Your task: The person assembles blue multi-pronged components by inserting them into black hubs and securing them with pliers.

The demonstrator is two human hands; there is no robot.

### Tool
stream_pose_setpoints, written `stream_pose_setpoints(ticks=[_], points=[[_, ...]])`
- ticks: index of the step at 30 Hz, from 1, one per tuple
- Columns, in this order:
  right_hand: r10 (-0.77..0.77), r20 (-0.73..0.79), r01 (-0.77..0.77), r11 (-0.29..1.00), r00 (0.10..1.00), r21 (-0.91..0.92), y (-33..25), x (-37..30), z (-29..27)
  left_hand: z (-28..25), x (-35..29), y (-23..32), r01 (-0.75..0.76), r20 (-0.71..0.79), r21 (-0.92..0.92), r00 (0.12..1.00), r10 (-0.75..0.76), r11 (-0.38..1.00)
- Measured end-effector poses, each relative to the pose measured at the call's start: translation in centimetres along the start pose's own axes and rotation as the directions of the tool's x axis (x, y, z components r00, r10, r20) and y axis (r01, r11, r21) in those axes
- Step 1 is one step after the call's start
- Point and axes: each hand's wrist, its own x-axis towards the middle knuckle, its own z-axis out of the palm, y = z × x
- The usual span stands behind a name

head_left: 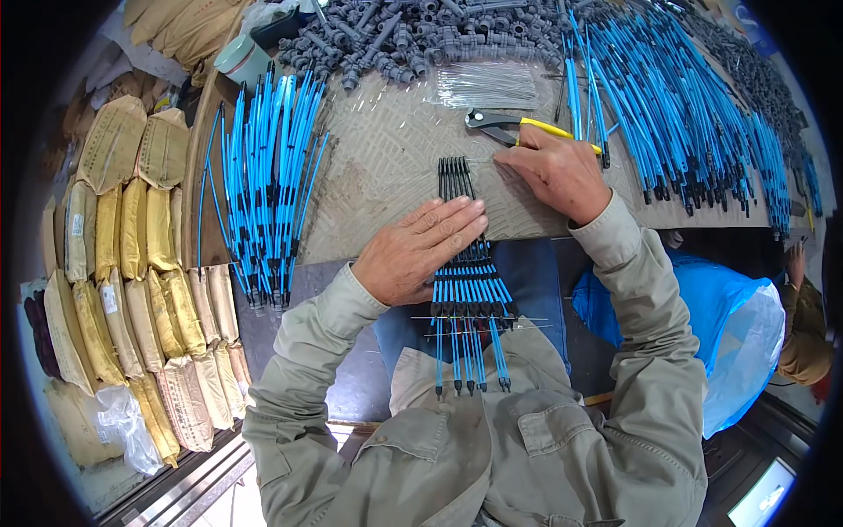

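Observation:
A row of thin blue rods with black ends [470,288] runs over the table's front edge down to my lap. Flat across the row's upper part lies my left hand [421,250], fingers stretched out and hiding some of the rods. Two thin metal wires [527,318] cross the row lower down, near my lap. To the right of the black tips my right hand [555,171] is closed in a pinch on a thin wire [481,161] that reaches toward them. Cutting pliers [493,121] with yellow handles lie just beyond that hand, partly covered by it.
Straight metal wires [487,85] lie in a bundle beyond the pliers. Grey plastic fittings [378,39] heap at the back. Blue rods pile at the left [272,167] and the right [672,114]. Brown packages [132,228] are stacked at far left; a blue bag [702,307] hangs lower right.

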Motion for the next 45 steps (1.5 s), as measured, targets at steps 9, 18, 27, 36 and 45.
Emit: stream_pose_setpoints(ticks=[9, 18, 27, 36, 45], points=[[-0.013, -0.019, 0.014, 0.999, 1.000, 0.037, 0.5, -0.1, 0.2, 0.1, 0.3, 0.0, -0.001, -0.007, -0.018, 1.000, 0.000, 1.000], [-0.048, 0.000, 0.048, 0.996, 0.999, 0.074, 0.1, 1.2, 1.5, 0.1, 0.8, 0.0, -0.008, 0.017, -0.019, 1.000, 0.009, 1.000], [0.049, 0.097, -0.053, 0.998, 0.994, 0.040, -1.0, 2.3, 2.0, -0.1, 0.6, -0.2, 0.004, 0.032, -0.016, 0.999, -0.003, 1.000], [-0.077, 0.103, 0.063, 0.989, 0.992, 0.136, -0.8, 2.8, 1.8, 0.7, 0.2, -0.2, -0.011, -0.017, -0.061, 1.000, 0.010, 0.998], [-0.178, 0.044, 0.182, 0.973, 0.983, -0.140, -1.3, 2.3, 0.7, 1.1, -0.1, -0.1, -0.032, -0.074, -0.129, 0.997, 0.023, 0.991]])
